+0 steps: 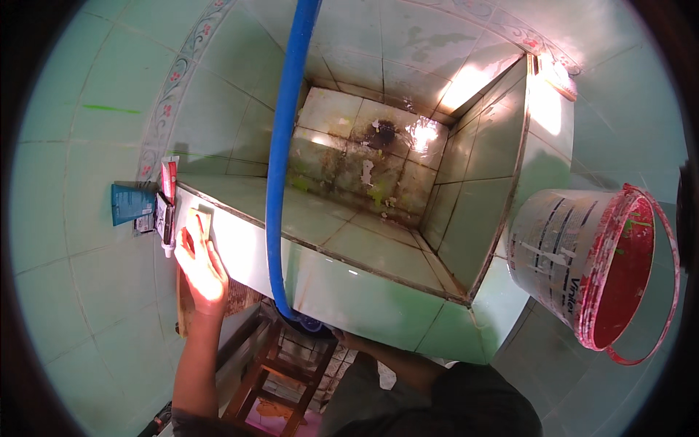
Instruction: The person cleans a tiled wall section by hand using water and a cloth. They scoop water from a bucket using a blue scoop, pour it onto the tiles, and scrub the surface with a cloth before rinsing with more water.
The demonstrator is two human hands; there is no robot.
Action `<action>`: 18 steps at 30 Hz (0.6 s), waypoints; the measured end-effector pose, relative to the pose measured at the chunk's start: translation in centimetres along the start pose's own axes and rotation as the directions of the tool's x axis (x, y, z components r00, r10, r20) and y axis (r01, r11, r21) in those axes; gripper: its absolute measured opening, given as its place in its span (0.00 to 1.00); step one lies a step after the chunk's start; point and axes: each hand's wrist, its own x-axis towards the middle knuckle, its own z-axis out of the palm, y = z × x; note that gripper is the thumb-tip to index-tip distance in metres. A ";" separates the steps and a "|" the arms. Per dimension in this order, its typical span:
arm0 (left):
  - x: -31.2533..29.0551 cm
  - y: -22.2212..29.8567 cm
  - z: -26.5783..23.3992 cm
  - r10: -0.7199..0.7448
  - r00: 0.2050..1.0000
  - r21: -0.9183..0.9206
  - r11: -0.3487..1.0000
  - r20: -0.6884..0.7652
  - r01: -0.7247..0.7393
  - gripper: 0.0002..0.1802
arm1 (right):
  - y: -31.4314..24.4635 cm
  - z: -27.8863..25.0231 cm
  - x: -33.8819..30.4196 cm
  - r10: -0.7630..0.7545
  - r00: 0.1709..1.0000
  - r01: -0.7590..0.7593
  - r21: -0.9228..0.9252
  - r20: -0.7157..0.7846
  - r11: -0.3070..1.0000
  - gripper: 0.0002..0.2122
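My left hand (202,273) lies at the left end of the tiled tub's (378,288) front ledge, in bright light. Its fingers press on a pale, flat, sponge-like pad (206,221); glare and the fingers hide part of it. Close by on the left are a red-and-white tube (169,175) and a teal packet (132,204). My right hand (344,339) is low in front of the tub, at the rim of a dark blue basin (313,328). The tub edge and shadow hide its fingers.
A blue hose (279,153) crosses the tub and drops over its front edge. At the right, a white paint bucket (557,255) with a red inside lies tipped. A wooden stool (291,371) stands below. The tub's floor (346,156) is stained.
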 end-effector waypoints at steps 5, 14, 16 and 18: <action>0.8 -0.5 -0.9 0.073 0.997 0.207 0.975 0.019 -0.076 0.23 | -7.7 -5.1 -6.8 -0.046 0.952 -0.014 0.191 0.303 0.981 0.25; 0.8 1.0 0.0 0.541 0.671 0.727 0.151 0.507 -0.670 0.30 | -20.2 -16.8 -18.2 -0.192 0.969 0.129 0.338 0.158 0.932 0.26; 0.4 2.4 0.7 0.569 0.632 0.674 0.175 0.526 -0.718 0.29 | -23.2 -20.4 -21.2 -0.050 0.954 -0.052 0.328 0.295 0.943 0.26; -0.4 4.4 2.1 0.535 0.663 0.671 0.221 0.524 -0.708 0.27 | -26.4 -23.7 -24.0 0.026 0.949 -0.132 0.321 0.314 0.938 0.26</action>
